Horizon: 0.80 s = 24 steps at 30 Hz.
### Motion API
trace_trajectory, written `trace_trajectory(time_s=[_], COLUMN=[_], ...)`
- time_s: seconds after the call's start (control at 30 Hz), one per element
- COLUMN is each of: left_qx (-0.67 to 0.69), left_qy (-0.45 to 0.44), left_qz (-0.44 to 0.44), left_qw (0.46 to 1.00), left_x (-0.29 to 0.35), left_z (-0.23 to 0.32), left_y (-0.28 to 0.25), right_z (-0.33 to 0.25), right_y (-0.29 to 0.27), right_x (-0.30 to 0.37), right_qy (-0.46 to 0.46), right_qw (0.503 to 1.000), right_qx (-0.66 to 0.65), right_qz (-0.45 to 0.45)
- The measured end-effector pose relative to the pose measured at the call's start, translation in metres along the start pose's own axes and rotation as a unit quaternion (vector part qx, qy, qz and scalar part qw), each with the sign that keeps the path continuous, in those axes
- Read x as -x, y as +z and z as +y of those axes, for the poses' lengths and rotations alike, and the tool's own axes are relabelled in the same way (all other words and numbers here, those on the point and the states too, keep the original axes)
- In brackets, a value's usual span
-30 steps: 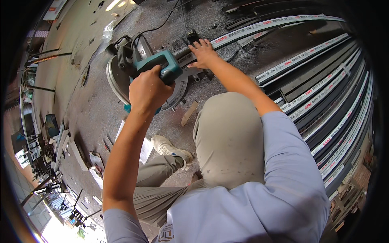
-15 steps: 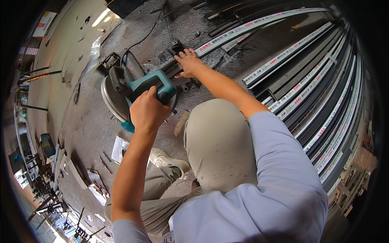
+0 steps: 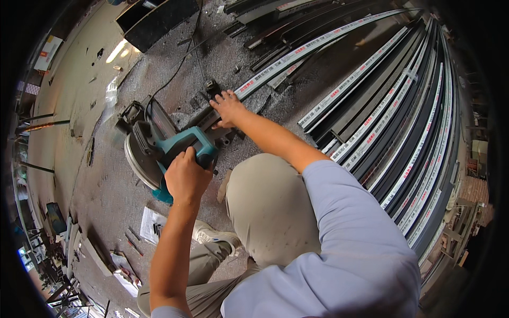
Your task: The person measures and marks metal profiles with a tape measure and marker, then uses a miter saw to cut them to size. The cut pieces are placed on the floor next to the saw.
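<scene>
My left hand [image 3: 188, 177] is closed round the handle of a teal miter saw [image 3: 177, 144], whose round blade guard [image 3: 139, 159] faces left. Farther off, my right hand [image 3: 231, 109] lies over a long metal profile [image 3: 281, 64] at the saw's fence, fingers on its far side and thumb on the near side. A printed white-and-red film covers the profile, which runs from the saw to the upper right. A small black clamp-like part [image 3: 212, 86] stands just beyond my right fingers. The blade's edge and the cut spot are hidden by the saw body.
Many long profiles [image 3: 382, 122] lie stacked on the right, with dark bars [image 3: 297, 32] at the far side. A black box [image 3: 156, 21] stands at the far left. Cord [image 3: 177, 69], paper [image 3: 152, 224] and offcuts [image 3: 98, 241] lie on the chip-strewn floor. My bent knee [image 3: 273, 206] is near the saw.
The view has shifted, so the saw, profiles and hands sit farther left and lower. Both hands keep their places on the saw handle and the profile.
</scene>
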<state>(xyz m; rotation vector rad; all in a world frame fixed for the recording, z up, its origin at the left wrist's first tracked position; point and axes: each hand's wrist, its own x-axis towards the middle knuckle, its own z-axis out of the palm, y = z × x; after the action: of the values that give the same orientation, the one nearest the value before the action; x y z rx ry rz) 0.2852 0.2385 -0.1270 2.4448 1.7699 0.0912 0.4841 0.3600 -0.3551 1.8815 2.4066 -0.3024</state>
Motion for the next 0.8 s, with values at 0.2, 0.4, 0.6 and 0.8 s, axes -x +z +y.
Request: trace_trajectory(time_s=[0.2,0.4,0.6,0.8], left_qx=[0.007,-0.006,0.008,-0.019], left_qy=[0.0,0.012,0.024,0.023], left_qz=[0.007,0.019,0.061,0.058], left_qw=[1.0,1.0,0.998,0.998], left_x=[0.004,0.007,0.017,0.027], left_z=[0.004,0.002,0.006,0.004], left_y=[0.006,0.014,0.033,0.061], right_z=[0.003,0.0,0.001,0.0], right_y=[0.003,0.001,-0.006,-0.005], right_x=[-0.003,-0.004,-0.002,-0.003], right_qy=[0.001,0.001,0.0,0.004], right_qw=[1.0,1.0,1.0,1.0], right_qx=[0.0,0.001,0.011,0.003], right_qz=[-0.011,-0.017,-0.029,-0.026])
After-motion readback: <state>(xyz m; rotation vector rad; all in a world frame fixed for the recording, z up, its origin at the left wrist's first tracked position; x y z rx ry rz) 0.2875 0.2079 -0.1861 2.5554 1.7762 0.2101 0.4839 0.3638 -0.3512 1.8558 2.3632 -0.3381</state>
